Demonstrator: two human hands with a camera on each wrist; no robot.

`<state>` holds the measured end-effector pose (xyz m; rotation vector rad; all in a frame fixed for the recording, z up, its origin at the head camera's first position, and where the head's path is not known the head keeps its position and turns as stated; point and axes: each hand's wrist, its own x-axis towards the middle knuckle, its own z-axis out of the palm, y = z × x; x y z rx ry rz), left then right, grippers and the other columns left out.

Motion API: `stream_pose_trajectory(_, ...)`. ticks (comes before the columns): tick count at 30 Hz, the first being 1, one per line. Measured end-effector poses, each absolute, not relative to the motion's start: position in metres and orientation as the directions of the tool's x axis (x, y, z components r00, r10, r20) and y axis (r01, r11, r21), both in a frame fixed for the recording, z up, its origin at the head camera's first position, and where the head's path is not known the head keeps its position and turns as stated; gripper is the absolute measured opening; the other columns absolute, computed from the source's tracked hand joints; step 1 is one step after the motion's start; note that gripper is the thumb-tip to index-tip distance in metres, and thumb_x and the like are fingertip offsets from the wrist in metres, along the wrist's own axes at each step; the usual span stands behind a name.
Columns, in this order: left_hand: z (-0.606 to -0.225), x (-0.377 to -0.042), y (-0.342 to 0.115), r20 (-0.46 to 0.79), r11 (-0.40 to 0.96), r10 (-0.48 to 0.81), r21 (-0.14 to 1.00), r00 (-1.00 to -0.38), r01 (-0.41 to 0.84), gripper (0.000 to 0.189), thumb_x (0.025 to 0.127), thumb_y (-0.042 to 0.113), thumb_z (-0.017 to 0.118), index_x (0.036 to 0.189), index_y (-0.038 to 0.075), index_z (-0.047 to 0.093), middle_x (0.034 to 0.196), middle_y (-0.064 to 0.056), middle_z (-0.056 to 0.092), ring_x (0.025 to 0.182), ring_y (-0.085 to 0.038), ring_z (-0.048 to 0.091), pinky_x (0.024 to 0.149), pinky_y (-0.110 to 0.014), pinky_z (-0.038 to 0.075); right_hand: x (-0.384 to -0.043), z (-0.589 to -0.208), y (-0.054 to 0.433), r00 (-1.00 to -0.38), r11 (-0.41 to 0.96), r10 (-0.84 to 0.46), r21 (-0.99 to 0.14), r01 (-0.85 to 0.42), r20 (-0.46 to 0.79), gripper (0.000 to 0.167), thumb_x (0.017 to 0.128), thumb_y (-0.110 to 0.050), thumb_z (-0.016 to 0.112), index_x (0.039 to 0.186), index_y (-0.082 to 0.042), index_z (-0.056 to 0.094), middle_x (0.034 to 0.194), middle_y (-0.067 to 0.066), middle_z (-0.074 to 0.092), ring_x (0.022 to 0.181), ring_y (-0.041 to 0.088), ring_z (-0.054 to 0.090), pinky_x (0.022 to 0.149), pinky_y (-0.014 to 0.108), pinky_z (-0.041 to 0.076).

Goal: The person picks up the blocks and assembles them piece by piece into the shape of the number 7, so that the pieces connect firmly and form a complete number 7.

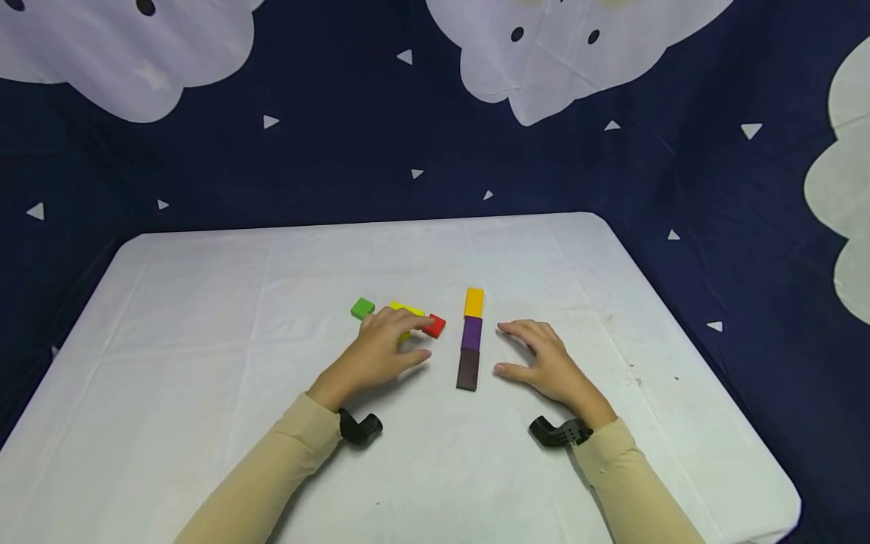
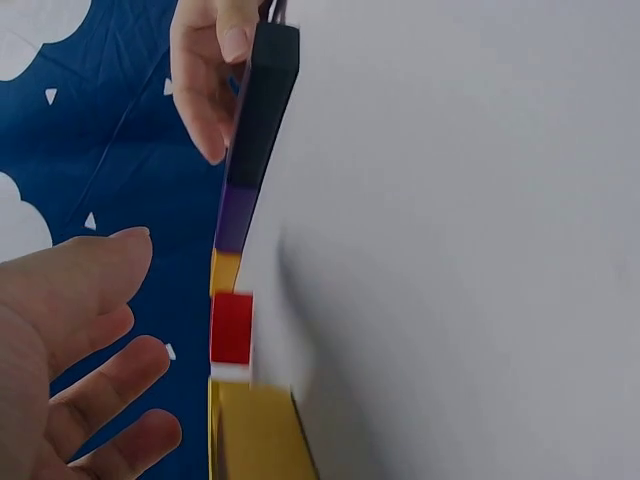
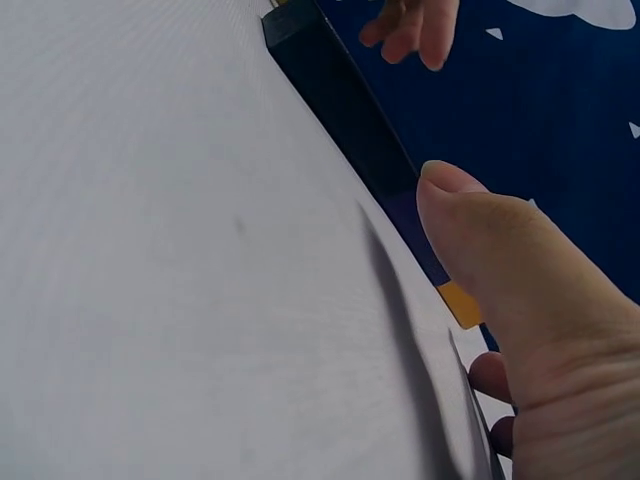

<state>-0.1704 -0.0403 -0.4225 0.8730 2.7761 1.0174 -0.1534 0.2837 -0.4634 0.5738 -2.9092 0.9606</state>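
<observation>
A dark brown block (image 1: 467, 370), a purple block (image 1: 471, 333) and an orange block (image 1: 473, 302) lie end to end in a straight row. To their left is a loose red block (image 1: 435, 326), overlapped in the head view by the fingertips of my left hand (image 1: 382, 344). That hand has its thumb and fingers apart, partly covering yellow pieces (image 1: 408, 308) beneath it. A green block (image 1: 363, 308) lies just beyond its knuckles. Right of the row, my right hand (image 1: 542, 361) hovers with thumb and fingers spread, holding nothing; its thumb overlaps the purple block in the right wrist view.
The blocks lie on a table with a white cover (image 1: 204, 317). A dark blue curtain (image 1: 340, 166) with white clouds and triangles hangs behind it and along the right side. Each wrist carries a black camera mount (image 1: 360, 429).
</observation>
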Motion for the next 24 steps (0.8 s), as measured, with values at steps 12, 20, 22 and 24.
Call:
stream_pose_trajectory(12, -0.425, -0.166, -0.074, 0.097, 0.682, 0.441, 0.610, -0.892, 0.404, 0.048, 0.089, 0.035, 0.071, 0.133, 0.019, 0.062, 0.131, -0.001, 0.062, 0.125, -0.022, 0.049, 0.092, -0.040, 0.028, -0.162, -0.460, 0.280, -0.936, 0.764, -0.333, -0.548, -0.340, 0.116, 0.075, 0.081, -0.049, 0.079, 0.145, -0.024, 0.050, 0.143, 0.002, 0.052, 0.133, 0.026, 0.040, 0.107, 0.052, 0.026)
stream_pose_trajectory(20, -0.426, -0.163, -0.087, 0.072, 0.681, 0.408, 0.640, -0.910, 0.356, 0.048, 0.090, 0.036, 0.071, 0.135, 0.021, 0.061, 0.137, -0.002, 0.059, 0.123, -0.023, 0.049, 0.094, -0.040, 0.027, -0.168, -0.461, 0.274, -0.932, 0.765, -0.348, -0.544, -0.344, 0.101, 0.077, 0.080, -0.054, 0.077, 0.146, -0.026, 0.048, 0.145, 0.000, 0.051, 0.132, 0.024, 0.040, 0.105, 0.049, 0.025)
stream_pose_trajectory(22, -0.427, -0.163, -0.089, 0.073, 0.682, 0.405, 0.640, -0.911, 0.354, 0.048, 0.091, 0.035, 0.071, 0.135, 0.022, 0.061, 0.137, -0.001, 0.060, 0.120, -0.022, 0.050, 0.092, -0.039, 0.027, -0.170, -0.461, 0.272, -0.930, 0.764, -0.352, -0.543, -0.348, 0.101, 0.077, 0.080, -0.055, 0.076, 0.146, -0.027, 0.048, 0.145, -0.001, 0.051, 0.132, 0.023, 0.039, 0.105, 0.049, 0.025)
stream_pose_trajectory(24, -0.429, -0.163, -0.091, 0.077, 0.685, 0.407, 0.633, -0.910, 0.360, 0.047, 0.091, 0.035, 0.071, 0.135, 0.022, 0.060, 0.136, 0.000, 0.060, 0.119, -0.021, 0.050, 0.091, -0.039, 0.027, -0.173, -0.462, 0.269, -0.929, 0.763, -0.356, -0.543, -0.351, 0.100, 0.077, 0.080, -0.057, 0.076, 0.146, -0.026, 0.048, 0.145, -0.002, 0.051, 0.133, 0.023, 0.039, 0.106, 0.049, 0.025)
